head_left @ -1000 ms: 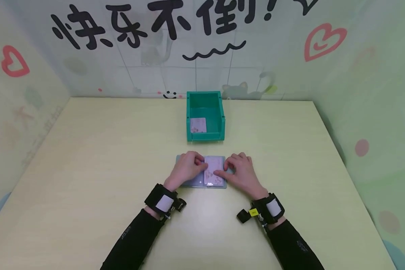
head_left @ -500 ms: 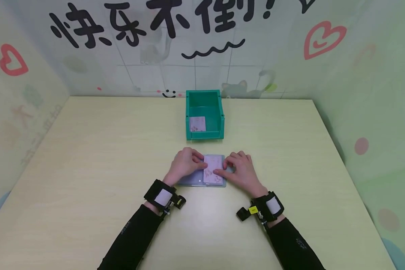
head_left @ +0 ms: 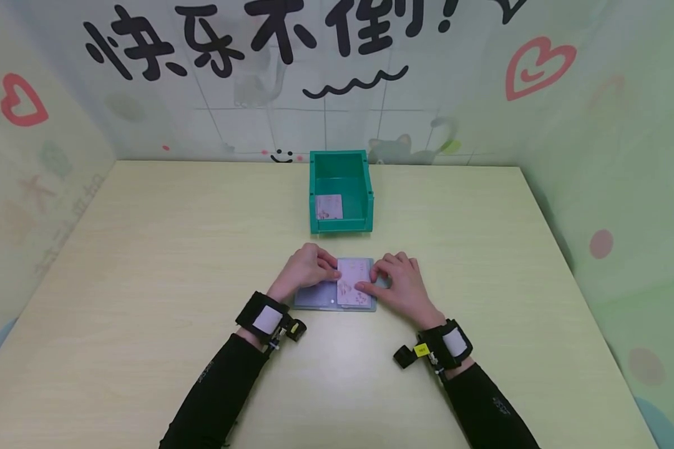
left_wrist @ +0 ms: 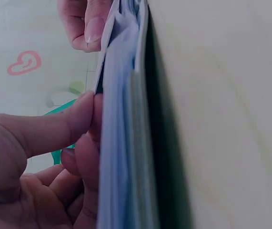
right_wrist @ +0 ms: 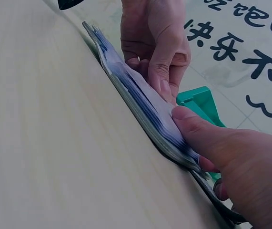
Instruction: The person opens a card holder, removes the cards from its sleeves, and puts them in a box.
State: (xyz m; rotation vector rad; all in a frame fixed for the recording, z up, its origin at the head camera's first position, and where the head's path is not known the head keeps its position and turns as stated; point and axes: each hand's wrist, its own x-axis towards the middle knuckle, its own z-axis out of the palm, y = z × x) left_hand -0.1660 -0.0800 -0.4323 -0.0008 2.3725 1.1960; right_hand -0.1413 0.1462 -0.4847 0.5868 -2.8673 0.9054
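Observation:
An open booklet point(head_left: 317, 296) with pale purple leaves lies on the table, and a pink printed card point(head_left: 354, 282) covers its right half. At the card's left edge, my left hand point(head_left: 303, 271) pinches with thumb and finger. Up close in the left wrist view, the left thumb point(left_wrist: 78, 114) presses a thin raised edge, with a dark gap between it and the stacked leaves. My right hand point(head_left: 407, 290) grips the right side, its thumb point(right_wrist: 193, 124) on the top surface and a finger below in the right wrist view. The fingers partly hide the edges.
Behind the booklet stands a green bin point(head_left: 341, 226), with another pink card point(head_left: 329, 206) lying inside at its front left. Printed panels point(head_left: 258, 134) border the back and both sides of the pale wooden table point(head_left: 146, 262). A camera is strapped to each wrist.
My left hand has shifted a little left and away from me, and the card's left edge has edged slightly left. The right hand has hardly moved.

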